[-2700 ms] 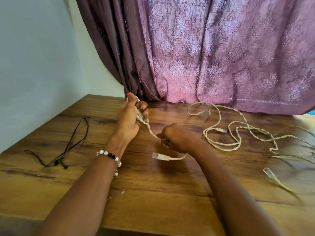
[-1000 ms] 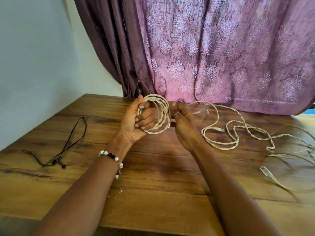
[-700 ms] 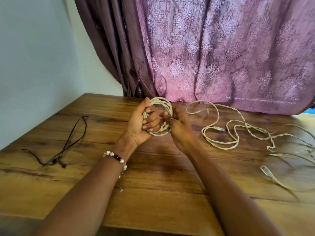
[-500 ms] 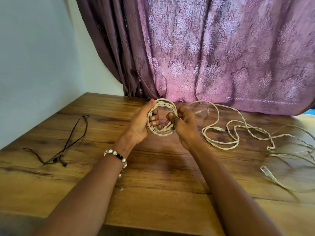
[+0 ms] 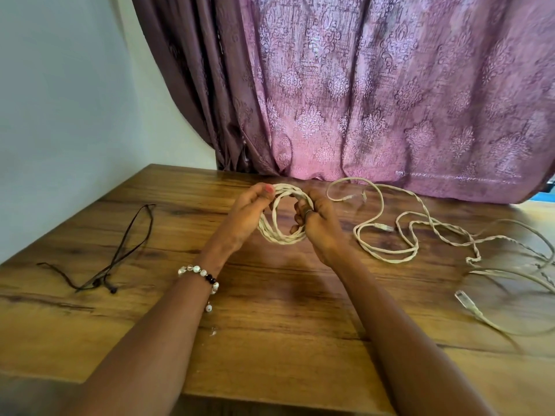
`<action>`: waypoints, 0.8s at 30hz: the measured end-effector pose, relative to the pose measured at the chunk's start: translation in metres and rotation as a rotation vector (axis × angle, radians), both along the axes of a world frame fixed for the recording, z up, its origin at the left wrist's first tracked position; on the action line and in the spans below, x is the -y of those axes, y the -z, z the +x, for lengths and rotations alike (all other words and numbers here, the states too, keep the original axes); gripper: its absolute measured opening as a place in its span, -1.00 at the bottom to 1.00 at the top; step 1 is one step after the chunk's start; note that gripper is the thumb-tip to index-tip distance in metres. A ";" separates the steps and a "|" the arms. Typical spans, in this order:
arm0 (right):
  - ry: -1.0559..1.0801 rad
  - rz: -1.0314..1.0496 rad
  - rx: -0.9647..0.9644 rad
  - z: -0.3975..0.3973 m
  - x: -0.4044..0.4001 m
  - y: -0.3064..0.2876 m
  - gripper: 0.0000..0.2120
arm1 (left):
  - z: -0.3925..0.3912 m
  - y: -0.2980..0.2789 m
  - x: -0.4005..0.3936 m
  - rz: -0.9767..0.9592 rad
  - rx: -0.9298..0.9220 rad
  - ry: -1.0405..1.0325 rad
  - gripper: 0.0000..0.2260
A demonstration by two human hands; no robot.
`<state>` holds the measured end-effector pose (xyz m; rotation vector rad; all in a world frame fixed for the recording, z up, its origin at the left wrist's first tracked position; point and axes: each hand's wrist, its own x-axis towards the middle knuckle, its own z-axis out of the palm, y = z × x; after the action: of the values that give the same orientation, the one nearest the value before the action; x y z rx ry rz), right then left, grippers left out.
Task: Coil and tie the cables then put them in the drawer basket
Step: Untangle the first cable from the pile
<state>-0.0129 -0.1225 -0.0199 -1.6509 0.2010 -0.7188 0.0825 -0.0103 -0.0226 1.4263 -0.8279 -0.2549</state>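
Your left hand and right hand both grip the coiled cable, held up between them above the wooden table: the left thumb and curled fingers pinch the coil's left side, and the right fingers curl round its right side. Its loops stand nearly upright, facing you. Just right of your right hand the loose cables sprawl in uncoiled bends toward the table's right side, one plug end lying nearer you, beside your right forearm. Well to the left of your left hand lies a thin black cord, near the table's left edge, which meets the pale wall. Beyond your hands the purple curtain hangs down to the table's far edge. Bare wood runs between your forearms to the near edge.
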 end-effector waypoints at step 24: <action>-0.341 0.538 -0.027 -0.003 0.020 -0.004 -0.79 | -0.011 -0.005 0.012 -0.286 -0.685 0.254 -0.65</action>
<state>-0.0161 -0.1427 -0.0157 -1.1402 0.1135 -0.3404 0.0717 -0.0223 -0.0175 0.8701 -0.4468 -0.7406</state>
